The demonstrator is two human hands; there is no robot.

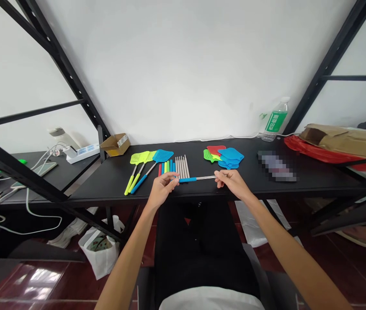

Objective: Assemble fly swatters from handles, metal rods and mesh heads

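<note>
My left hand (163, 186) pinches the blue grip end of a telescopic rod (195, 178), and my right hand (229, 180) pinches its thin metal tip. The rod lies level just above the front of the black table (266, 189). Behind it a row of loose handles (174, 167) with coloured grips rests on the table. To their left lie three assembled fly swatters (146, 165), two yellow and one blue. A pile of swatter heads (224, 156) in blue, red, green and yellow sits behind my right hand.
A green-labelled water bottle (275, 120) stands at the back right beside a brown paper bag (344, 138) on red plastic. A small open cardboard box (115, 144) sits at the back left. A power strip (82, 151) and cables lie on the left table. Black shelf posts frame both sides.
</note>
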